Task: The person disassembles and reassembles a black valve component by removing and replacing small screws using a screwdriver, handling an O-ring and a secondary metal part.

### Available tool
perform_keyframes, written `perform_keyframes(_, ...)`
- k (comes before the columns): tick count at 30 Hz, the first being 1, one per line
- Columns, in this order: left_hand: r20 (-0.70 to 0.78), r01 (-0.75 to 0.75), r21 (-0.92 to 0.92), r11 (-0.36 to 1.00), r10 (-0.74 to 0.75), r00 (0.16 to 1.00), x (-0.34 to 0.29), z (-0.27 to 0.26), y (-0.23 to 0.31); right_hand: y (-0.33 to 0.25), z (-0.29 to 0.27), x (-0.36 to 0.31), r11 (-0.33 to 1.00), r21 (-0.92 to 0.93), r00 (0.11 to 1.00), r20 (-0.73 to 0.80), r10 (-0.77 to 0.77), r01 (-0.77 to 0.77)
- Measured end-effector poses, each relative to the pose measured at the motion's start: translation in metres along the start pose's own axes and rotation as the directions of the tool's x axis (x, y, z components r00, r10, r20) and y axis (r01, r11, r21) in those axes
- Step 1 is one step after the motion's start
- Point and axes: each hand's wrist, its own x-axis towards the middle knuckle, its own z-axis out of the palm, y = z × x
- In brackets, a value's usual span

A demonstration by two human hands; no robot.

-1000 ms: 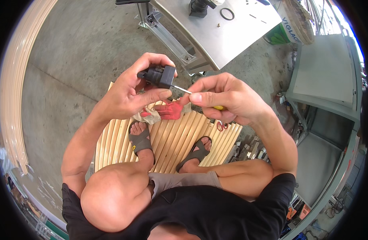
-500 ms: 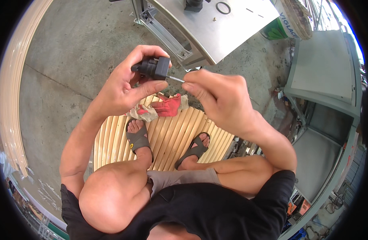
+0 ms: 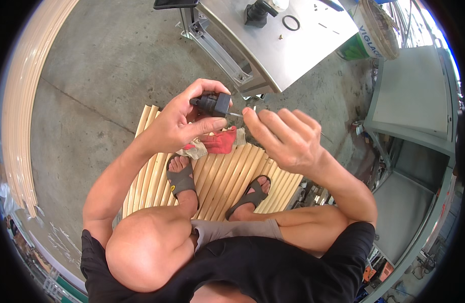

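My left hand (image 3: 184,118) is closed around a black plastic fitting (image 3: 212,104) with a ribbed, threaded middle and a square block end facing right. Its thumb presses along the near side while the fingers curl over the far side. From that square end a thin metal rod (image 3: 234,114) runs to my right hand (image 3: 288,139), which pinches it between thumb and curled fingers. The fingers cover most of the rod, and a short pale bit shows just above them. How far the rod reaches into the fitting is hidden.
A metal table (image 3: 303,55) ahead carries another black fitting (image 3: 259,13), a black ring (image 3: 291,22) and a small brass piece (image 3: 280,37). Red-and-grey gloves (image 3: 221,141) lie by the slatted pale stack (image 3: 217,171) underfoot. A bucket (image 3: 364,40) and grey metal cabinet (image 3: 412,96) stand right.
The whole view has shifted, bringing more of the tabletop in. My right hand has turned, its fingers more curled around the rod; my left hand keeps its hold on the fitting.
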Motion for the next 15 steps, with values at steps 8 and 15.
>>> perform_keyframes(8, 0.043, -0.120, 0.114, 0.986, 0.116, 0.992, -0.006, -0.003, 0.009, -0.005, -0.020, 0.016, 0.008, 0.664, 0.619, 0.694, 0.368, -0.748)
perform_keyframes(15, 0.051, -0.044, 0.063, 0.997, 0.041, 0.998, -0.006, 0.005, 0.009, -0.009, 0.000, 0.004, 0.606, 0.699, 0.920, 0.216, 0.327, -0.379)
